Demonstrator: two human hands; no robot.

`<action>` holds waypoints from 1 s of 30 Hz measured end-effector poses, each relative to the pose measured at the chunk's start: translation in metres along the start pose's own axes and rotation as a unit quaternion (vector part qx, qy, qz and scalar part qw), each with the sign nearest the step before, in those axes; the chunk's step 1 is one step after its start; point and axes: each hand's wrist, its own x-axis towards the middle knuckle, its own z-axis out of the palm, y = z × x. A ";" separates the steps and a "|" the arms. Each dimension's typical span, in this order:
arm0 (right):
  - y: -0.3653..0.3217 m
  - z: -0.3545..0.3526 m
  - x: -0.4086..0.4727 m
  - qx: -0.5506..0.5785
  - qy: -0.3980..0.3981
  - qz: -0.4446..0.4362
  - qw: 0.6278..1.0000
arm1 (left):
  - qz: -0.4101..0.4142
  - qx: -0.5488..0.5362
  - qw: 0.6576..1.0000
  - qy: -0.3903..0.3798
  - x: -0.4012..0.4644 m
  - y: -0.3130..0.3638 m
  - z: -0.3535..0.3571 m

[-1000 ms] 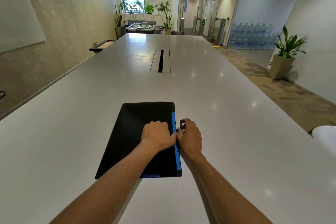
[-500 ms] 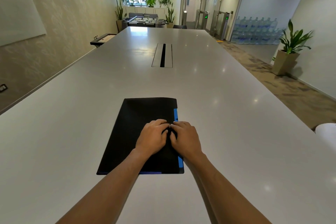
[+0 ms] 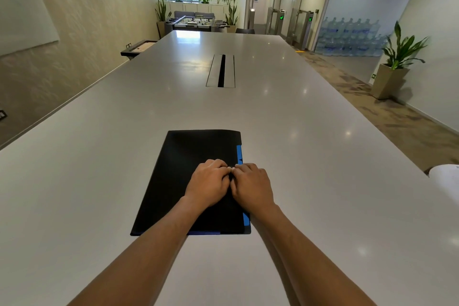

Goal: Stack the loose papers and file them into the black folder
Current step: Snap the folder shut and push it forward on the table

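Observation:
The black folder [image 3: 183,169] lies closed and flat on the white table [image 3: 323,181] in front of me. A blue strip [image 3: 239,154] shows along its right edge and at its near edge. My left hand [image 3: 207,182] and my right hand [image 3: 252,185] rest side by side on the cover near that right edge. Their fingers are curled, knuckles up, and the fingertips meet and press down on the cover. Whatever is under the fingertips is hidden. No loose papers are visible.
A metal cable slot [image 3: 221,71] is set into the table's middle, farther away. A white rounded object [image 3: 444,179] pokes in at the right edge. A potted plant [image 3: 395,67] stands on the floor to the right.
My right hand has moved from the folder's right edge onto the cover. Both hands have come together, fingertips now touching, and the folder's cover lies flatter.

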 end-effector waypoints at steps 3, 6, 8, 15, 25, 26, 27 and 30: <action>-0.002 -0.002 -0.002 0.012 0.001 0.002 1.000 | -0.025 -0.034 0.998 -0.038 0.000 -0.003 -0.004; -0.007 -0.007 -0.008 0.059 0.034 0.033 0.997 | -0.061 -0.061 0.992 -0.093 0.001 -0.005 -0.014; -0.010 -0.012 -0.011 0.083 0.042 0.093 0.991 | -0.091 -0.052 0.992 -0.068 -0.001 -0.005 -0.023; -0.014 -0.028 -0.028 0.071 -0.036 0.221 0.972 | -0.356 0.056 0.933 0.004 -0.030 -0.020 -0.056; -0.013 -0.036 -0.028 0.196 -0.090 0.286 0.934 | -0.461 -0.117 0.880 0.003 -0.031 -0.040 -0.075; -0.010 -0.038 -0.027 0.239 -0.088 0.295 0.921 | -0.463 -0.176 0.868 0.019 -0.029 -0.043 -0.078; -0.007 -0.039 -0.025 0.288 -0.089 0.302 0.904 | -0.464 -0.223 0.857 0.032 -0.027 -0.044 -0.080; 0.001 -0.044 -0.020 0.427 -0.108 0.312 0.842 | -0.454 -0.268 0.848 0.055 -0.017 -0.044 -0.082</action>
